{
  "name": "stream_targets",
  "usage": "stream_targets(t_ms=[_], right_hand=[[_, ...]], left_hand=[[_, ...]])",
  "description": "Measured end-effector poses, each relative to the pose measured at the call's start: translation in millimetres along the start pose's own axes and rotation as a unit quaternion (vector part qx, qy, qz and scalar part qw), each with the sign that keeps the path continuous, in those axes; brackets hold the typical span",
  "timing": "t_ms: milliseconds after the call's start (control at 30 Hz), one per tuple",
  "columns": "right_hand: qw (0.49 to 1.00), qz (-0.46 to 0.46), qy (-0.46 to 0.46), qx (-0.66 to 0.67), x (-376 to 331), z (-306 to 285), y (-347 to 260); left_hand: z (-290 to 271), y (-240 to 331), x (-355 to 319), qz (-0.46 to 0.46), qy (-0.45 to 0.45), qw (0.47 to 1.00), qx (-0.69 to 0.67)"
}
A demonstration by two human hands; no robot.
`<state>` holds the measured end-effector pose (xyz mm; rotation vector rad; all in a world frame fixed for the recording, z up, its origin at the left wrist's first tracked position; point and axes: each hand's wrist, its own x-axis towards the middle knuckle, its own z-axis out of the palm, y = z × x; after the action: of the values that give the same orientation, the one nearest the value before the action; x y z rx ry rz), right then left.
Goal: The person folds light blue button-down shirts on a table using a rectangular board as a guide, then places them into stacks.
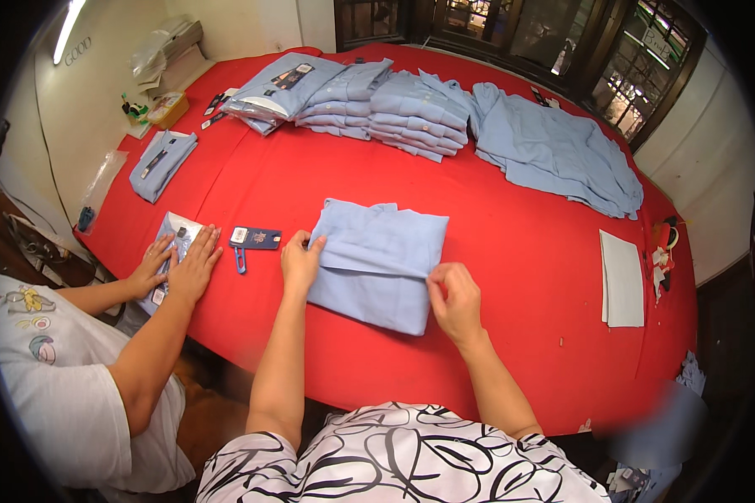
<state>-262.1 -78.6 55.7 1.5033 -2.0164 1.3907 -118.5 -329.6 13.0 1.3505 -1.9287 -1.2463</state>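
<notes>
A light blue shirt lies folded into a flat rectangle in front of me, with a fold line running across its middle. My left hand is closed on its left edge, thumb on top of the cloth and the other fingers partly hidden. At the right end of the fold, my right hand pinches the shirt's edge between thumb and fingertips. A dark blue hang tag and a small blue clip-like piece lie just left of my left hand.
At left, a co-worker's hands press on a bagged shirt. Stacked folded shirts and a loose shirt pile line the red table's far side. White card sheets and a tape roll lie at right.
</notes>
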Motion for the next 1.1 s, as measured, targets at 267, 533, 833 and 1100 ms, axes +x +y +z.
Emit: stream_targets(t_ms=[267, 533, 833, 1100], right_hand=[[0.970, 0.004, -0.244, 0.010, -75, 4, -36], [0.926, 0.349, -0.085, 0.115, -54, -1, -20], [0.851, 0.428, -0.036, 0.303, -1, -34, 64], [0.781, 0.513, -0.020, 0.355, -46, -43, 66]], left_hand=[[17, -17, -6, 0.108, 0.131, 0.985, 0.040], [-7, -28, -13, 0.128, 0.117, 0.983, 0.068], [-2, -26, -96, 0.086, -0.003, 0.996, 0.026], [-2, -32, -95, 0.073, -0.019, 0.997, -0.009]])
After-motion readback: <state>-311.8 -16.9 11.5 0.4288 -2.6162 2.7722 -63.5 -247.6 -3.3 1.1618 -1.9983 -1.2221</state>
